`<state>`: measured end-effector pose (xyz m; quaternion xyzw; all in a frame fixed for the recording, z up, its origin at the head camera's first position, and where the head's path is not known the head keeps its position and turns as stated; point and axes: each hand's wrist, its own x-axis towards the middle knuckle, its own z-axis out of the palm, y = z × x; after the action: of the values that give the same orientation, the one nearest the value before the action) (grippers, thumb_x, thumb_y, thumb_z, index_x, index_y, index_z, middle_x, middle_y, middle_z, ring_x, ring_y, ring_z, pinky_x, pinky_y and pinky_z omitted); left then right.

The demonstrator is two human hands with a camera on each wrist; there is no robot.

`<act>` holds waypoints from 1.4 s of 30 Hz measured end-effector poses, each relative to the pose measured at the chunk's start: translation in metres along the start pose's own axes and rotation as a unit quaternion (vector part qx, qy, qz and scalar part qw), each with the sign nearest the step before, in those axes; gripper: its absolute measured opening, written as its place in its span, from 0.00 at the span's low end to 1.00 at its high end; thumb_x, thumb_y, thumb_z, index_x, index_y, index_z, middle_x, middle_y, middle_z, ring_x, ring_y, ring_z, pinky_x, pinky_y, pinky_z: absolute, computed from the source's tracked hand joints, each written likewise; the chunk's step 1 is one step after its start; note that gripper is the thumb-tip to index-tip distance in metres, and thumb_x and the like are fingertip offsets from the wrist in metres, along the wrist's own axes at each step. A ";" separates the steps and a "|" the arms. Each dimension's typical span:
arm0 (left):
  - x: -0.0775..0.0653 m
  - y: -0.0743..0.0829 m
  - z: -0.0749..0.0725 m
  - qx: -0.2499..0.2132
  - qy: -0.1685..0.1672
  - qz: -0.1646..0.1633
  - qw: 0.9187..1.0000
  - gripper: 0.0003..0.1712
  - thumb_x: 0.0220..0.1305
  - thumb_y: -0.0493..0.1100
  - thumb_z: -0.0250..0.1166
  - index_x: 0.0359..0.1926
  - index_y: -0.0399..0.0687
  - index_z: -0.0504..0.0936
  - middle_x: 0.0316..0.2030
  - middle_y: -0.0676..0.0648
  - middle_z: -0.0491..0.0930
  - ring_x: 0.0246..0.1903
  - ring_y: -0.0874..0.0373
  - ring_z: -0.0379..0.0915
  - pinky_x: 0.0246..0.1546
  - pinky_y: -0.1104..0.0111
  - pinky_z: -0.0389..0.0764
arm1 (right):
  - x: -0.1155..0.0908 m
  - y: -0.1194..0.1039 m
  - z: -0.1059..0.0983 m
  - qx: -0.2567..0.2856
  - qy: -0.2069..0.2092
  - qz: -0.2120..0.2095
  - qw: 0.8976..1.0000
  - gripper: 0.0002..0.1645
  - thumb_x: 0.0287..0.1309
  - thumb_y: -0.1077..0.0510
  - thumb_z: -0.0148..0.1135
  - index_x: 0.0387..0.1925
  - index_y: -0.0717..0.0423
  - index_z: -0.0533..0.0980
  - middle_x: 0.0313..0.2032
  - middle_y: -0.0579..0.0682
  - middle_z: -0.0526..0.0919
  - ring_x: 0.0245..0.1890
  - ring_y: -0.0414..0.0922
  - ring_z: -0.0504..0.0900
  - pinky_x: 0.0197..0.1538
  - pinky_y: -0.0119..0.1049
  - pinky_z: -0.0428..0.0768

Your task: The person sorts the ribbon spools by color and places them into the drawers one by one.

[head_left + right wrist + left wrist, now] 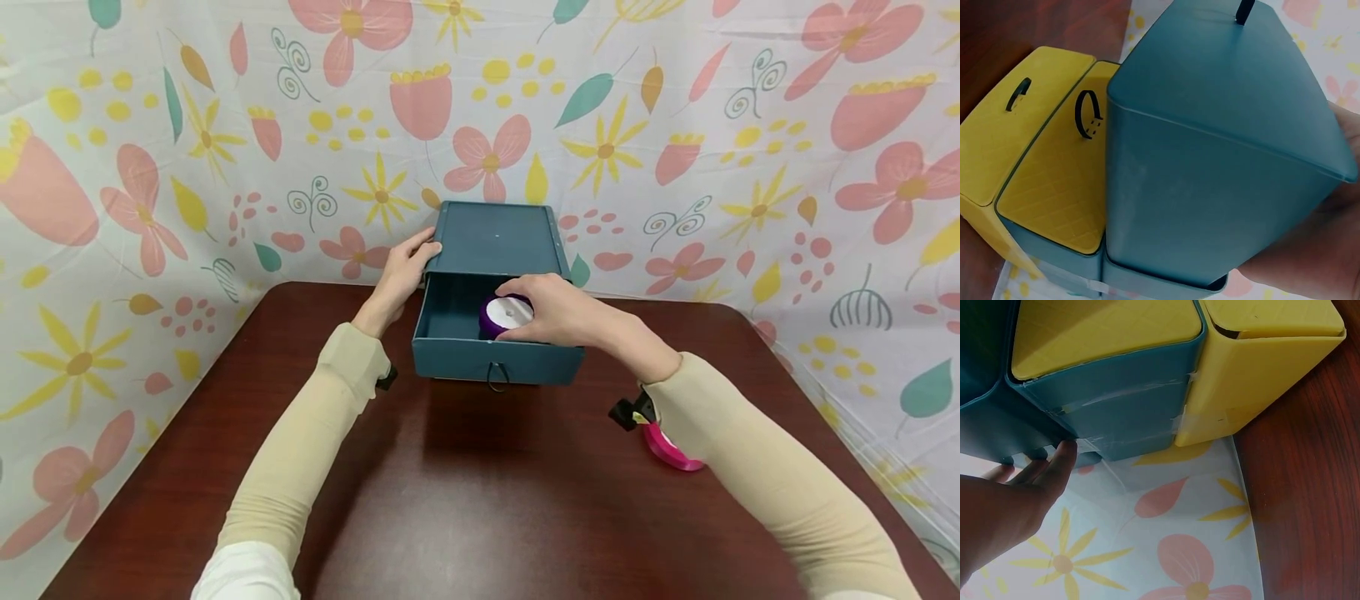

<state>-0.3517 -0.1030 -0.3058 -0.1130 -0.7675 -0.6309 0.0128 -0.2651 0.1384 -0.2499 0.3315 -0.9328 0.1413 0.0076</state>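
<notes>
The teal drawer [465, 358] of a small cabinet [495, 237] is pulled out toward me. Inside it sits a purple ribbon roll [506, 313] with a white face. My right hand [555, 308] reaches over the drawer's right side and grips this roll between thumb and fingers. In the right wrist view the drawer [1210, 175] hides the roll and most of the right hand [1297, 256]. My left hand [405, 267] rests against the cabinet's left side, thumb near the top edge. The left wrist view shows its extended fingers [1057, 469] touching the teal wall.
Below the teal drawer are yellow-fronted drawers [1060, 162] with dark loop handles. A pink ribbon roll [671, 450] lies on the brown table [480, 517] at the right, partly behind my right forearm. A flower-patterned cloth [630, 158] hangs behind the cabinet.
</notes>
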 end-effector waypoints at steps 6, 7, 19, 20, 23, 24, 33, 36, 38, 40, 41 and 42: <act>0.000 0.001 0.001 -0.006 0.000 -0.004 1.000 0.30 0.73 0.56 0.50 0.73 0.64 0.60 0.68 0.48 0.65 0.28 0.57 0.57 0.43 0.60 0.66 | 0.004 0.002 0.003 -0.002 -0.016 0.013 1.000 0.36 0.50 0.48 0.73 0.60 0.55 0.74 0.55 0.55 0.80 0.48 0.50 0.76 0.48 0.42 0.81; 0.000 0.001 0.001 -0.005 0.000 -0.005 1.000 0.30 0.73 0.56 0.50 0.73 0.64 0.60 0.69 0.48 0.64 0.29 0.56 0.57 0.43 0.60 0.66 | 0.004 0.003 0.003 -0.002 -0.018 0.015 1.000 0.36 0.50 0.48 0.73 0.60 0.55 0.74 0.55 0.55 0.79 0.48 0.50 0.76 0.48 0.42 0.81; 0.000 0.002 -0.001 -0.004 -0.003 -0.008 1.000 0.30 0.73 0.56 0.50 0.73 0.64 0.59 0.68 0.48 0.64 0.22 0.58 0.52 0.37 0.63 0.63 | 0.005 0.004 0.002 0.002 -0.022 -0.003 1.000 0.35 0.53 0.48 0.72 0.60 0.57 0.74 0.54 0.55 0.81 0.45 0.49 0.79 0.46 0.41 0.80; 0.000 0.003 -0.001 -0.005 -0.003 -0.009 1.000 0.30 0.73 0.56 0.50 0.73 0.64 0.59 0.69 0.48 0.64 0.23 0.56 0.52 0.38 0.62 0.64 | 0.004 0.004 0.001 0.006 -0.024 -0.003 1.000 0.34 0.54 0.47 0.70 0.60 0.57 0.74 0.53 0.54 0.81 0.44 0.49 0.79 0.46 0.41 0.80; 0.000 0.003 -0.001 -0.006 -0.002 -0.014 1.000 0.30 0.73 0.56 0.50 0.73 0.65 0.59 0.70 0.49 0.62 0.33 0.58 0.61 0.46 0.62 0.68 | -0.002 0.003 -0.004 0.027 -0.018 0.007 0.999 0.33 0.58 0.44 0.66 0.60 0.57 0.74 0.54 0.55 0.82 0.49 0.50 0.80 0.52 0.45 0.80; 0.000 0.002 -0.001 -0.006 -0.001 -0.015 1.000 0.30 0.73 0.56 0.51 0.73 0.65 0.59 0.71 0.49 0.62 0.38 0.57 0.64 0.49 0.61 0.69 | -0.004 0.002 -0.006 0.036 -0.012 0.009 0.999 0.32 0.59 0.44 0.65 0.60 0.57 0.74 0.54 0.55 0.82 0.51 0.51 0.80 0.54 0.46 0.79; 0.001 0.001 0.000 -0.007 0.003 -0.003 1.000 0.30 0.72 0.56 0.51 0.73 0.63 0.61 0.70 0.48 0.63 0.45 0.56 0.66 0.49 0.60 0.69 | -0.039 -0.017 -0.014 0.062 0.108 -0.054 0.991 0.20 0.61 0.51 0.65 0.52 0.54 0.79 0.46 0.49 0.83 0.46 0.46 0.79 0.44 0.39 0.79; 0.000 0.001 0.000 -0.003 0.003 -0.001 1.000 0.30 0.73 0.56 0.51 0.73 0.64 0.61 0.70 0.49 0.62 0.42 0.56 0.65 0.45 0.62 0.67 | -0.050 -0.025 -0.011 0.062 0.161 -0.099 0.980 0.11 0.58 0.54 0.67 0.43 0.52 0.81 0.35 0.43 0.82 0.35 0.41 0.77 0.35 0.31 0.74; 0.000 0.001 0.000 0.000 0.004 -0.001 1.000 0.30 0.73 0.56 0.51 0.73 0.64 0.61 0.70 0.49 0.62 0.43 0.57 0.65 0.46 0.63 0.68 | -0.056 -0.029 -0.008 0.075 0.186 -0.125 0.972 0.05 0.57 0.57 0.68 0.36 0.50 0.80 0.28 0.40 0.80 0.27 0.37 0.74 0.29 0.28 0.71; -0.001 0.001 0.000 -0.004 0.001 0.000 1.000 0.30 0.73 0.56 0.51 0.73 0.63 0.60 0.71 0.49 0.61 0.51 0.55 0.66 0.50 0.59 0.69 | -0.061 -0.034 -0.003 0.088 0.193 -0.143 0.967 0.05 0.56 0.58 0.69 0.31 0.47 0.78 0.22 0.37 0.77 0.21 0.33 0.70 0.25 0.26 0.69; -0.001 0.001 0.000 -0.006 0.001 -0.001 1.000 0.30 0.73 0.56 0.51 0.73 0.63 0.60 0.71 0.48 0.61 0.57 0.55 0.65 0.54 0.58 0.69 | -0.063 -0.037 0.000 0.095 0.188 -0.147 0.966 0.06 0.56 0.58 0.68 0.29 0.46 0.78 0.19 0.36 0.75 0.19 0.32 0.69 0.23 0.26 0.69; -0.001 0.001 -0.001 -0.007 0.001 -0.002 1.000 0.30 0.72 0.56 0.51 0.73 0.63 0.60 0.71 0.48 0.61 0.61 0.55 0.64 0.57 0.57 0.69 | -0.066 -0.039 0.004 0.101 0.176 -0.147 0.968 0.07 0.57 0.58 0.68 0.27 0.45 0.77 0.18 0.35 0.75 0.18 0.31 0.68 0.22 0.25 0.69</act>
<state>-0.3507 -0.1035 -0.3049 -0.1111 -0.7633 -0.6364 0.0114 -0.1895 0.1490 -0.2507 0.4343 -0.8385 0.2881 0.1590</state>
